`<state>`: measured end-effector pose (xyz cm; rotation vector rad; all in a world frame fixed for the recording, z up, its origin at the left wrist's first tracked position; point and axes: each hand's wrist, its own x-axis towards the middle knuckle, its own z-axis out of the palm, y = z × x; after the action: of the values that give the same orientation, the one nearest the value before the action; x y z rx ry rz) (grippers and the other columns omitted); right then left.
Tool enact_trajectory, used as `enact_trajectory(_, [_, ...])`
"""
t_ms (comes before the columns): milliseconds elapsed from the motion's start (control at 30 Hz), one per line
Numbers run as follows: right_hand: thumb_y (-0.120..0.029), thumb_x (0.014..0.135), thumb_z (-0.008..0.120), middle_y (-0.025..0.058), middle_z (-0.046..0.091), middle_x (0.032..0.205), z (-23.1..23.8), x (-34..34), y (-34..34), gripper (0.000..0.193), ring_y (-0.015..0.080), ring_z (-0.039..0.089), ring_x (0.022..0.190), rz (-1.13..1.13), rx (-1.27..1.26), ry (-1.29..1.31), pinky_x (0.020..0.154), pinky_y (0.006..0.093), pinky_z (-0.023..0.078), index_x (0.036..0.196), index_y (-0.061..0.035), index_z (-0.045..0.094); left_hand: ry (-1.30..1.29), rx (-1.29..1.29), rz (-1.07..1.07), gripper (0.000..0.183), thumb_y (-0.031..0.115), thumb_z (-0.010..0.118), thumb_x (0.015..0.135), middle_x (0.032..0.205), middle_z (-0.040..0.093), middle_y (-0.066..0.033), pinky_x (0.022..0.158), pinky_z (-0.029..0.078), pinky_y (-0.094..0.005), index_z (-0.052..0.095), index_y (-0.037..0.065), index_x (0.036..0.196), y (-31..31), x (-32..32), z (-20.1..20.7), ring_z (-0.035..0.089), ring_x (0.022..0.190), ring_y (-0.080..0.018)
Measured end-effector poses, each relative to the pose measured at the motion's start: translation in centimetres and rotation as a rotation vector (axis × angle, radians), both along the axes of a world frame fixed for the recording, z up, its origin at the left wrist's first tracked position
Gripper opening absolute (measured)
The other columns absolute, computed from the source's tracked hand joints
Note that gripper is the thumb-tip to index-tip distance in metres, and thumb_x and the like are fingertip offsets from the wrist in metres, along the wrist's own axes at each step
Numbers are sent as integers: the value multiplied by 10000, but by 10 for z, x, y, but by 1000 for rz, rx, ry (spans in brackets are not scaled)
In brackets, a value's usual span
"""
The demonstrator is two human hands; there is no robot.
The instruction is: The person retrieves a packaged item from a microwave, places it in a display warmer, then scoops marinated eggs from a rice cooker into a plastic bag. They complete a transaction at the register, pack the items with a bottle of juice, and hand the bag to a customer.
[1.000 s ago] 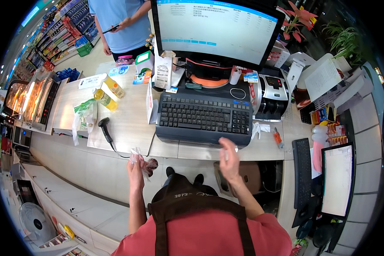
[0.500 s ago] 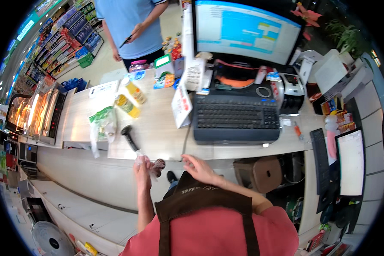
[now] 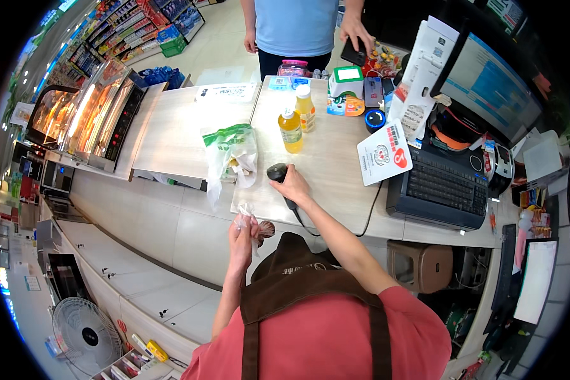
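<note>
My left hand (image 3: pixel 239 235) is closed on a thin clear plastic bag (image 3: pixel 244 212), just off the counter's near edge. A dark reddish-brown, ridged item (image 3: pixel 266 230) pokes out beside its fingers; its kind is unclear. Reaching over the counter, my right hand (image 3: pixel 293 187) is wrapped round the handle of a black barcode scanner (image 3: pixel 276 171), whose cord trails to the right. A white-and-green plastic bag (image 3: pixel 242 152) with something inside lies left of the scanner. Two bottles of yellow drink (image 3: pixel 291 132) (image 3: pixel 305 109) stand beyond it.
A keyboard (image 3: pixel 445 185) and monitor (image 3: pixel 487 79) fill the right side, with a white sign card (image 3: pixel 384 154) beside them. Across the counter (image 3: pixel 171 126), a person in blue (image 3: pixel 296 25) holds a phone (image 3: pixel 353 53) near a small green-and-white box (image 3: pixel 347 80). A lit food warmer (image 3: pixel 98 117) stands left.
My right hand has moved forward from the counter edge and taken hold of the scanner. The view has swung left. The person opposite has lowered the phone towards the counter items.
</note>
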<state>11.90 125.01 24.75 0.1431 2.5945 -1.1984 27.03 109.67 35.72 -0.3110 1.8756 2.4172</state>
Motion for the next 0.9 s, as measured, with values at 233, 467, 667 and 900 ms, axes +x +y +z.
enact_trajectory(233, [-325,737,787,266,518,1293,20,39,11,954,417,513,1182,20,27,212,1001,455,426,1441,46,263,-35,11,66,259,255,440,1041,672,399,38,548,306,-216,496,71,867,-27,-5,-3,367,611,-59])
enact_trajectory(467, [-258,744,787,275,456,1366,111,112,4,865,390,470,1263,648,-510,180,1076,402,368,1409,71,343,142,-1,22,87,32,431,953,795,462,-30,695,400,-278,502,36,903,-7,-8,-3,452,737,-146])
enact_trajectory(667, [-111,718,700,241,601,976,120,98,-7,351,418,588,904,495,-569,322,749,473,462,1008,25,556,540,-727,-74,184,-37,495,752,1030,472,-147,877,374,-361,543,7,924,8,-31,25,451,982,-309])
enact_trajectory(900, [-50,878,495,245,583,934,114,106,-3,145,436,562,887,277,-518,316,769,469,448,975,36,561,713,-755,-378,298,13,689,722,1229,471,-160,1003,352,-456,558,35,989,-5,-69,38,423,1192,-379])
